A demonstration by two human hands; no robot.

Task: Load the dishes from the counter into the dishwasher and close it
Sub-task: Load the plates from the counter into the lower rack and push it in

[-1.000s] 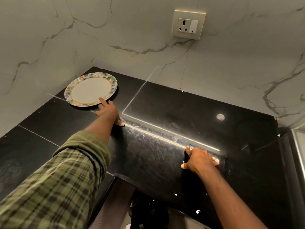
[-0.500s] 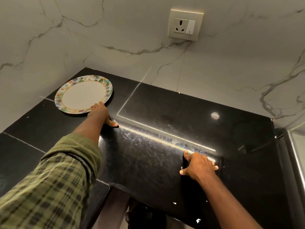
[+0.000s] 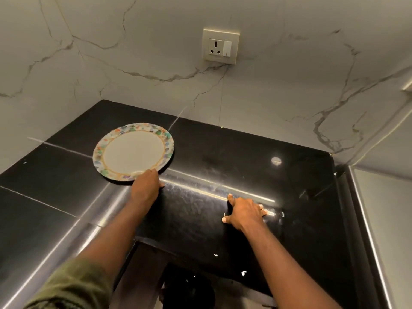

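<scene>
Your left hand (image 3: 146,186) grips the near rim of the plate (image 3: 133,152), left of centre on the black counter (image 3: 223,152). Your right hand (image 3: 244,211) rests flat, fingers spread, lower right of centre.

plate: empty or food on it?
Empty. The plate shows a bare white centre inside its patterned rim; the left hand covers its near edge.
</scene>
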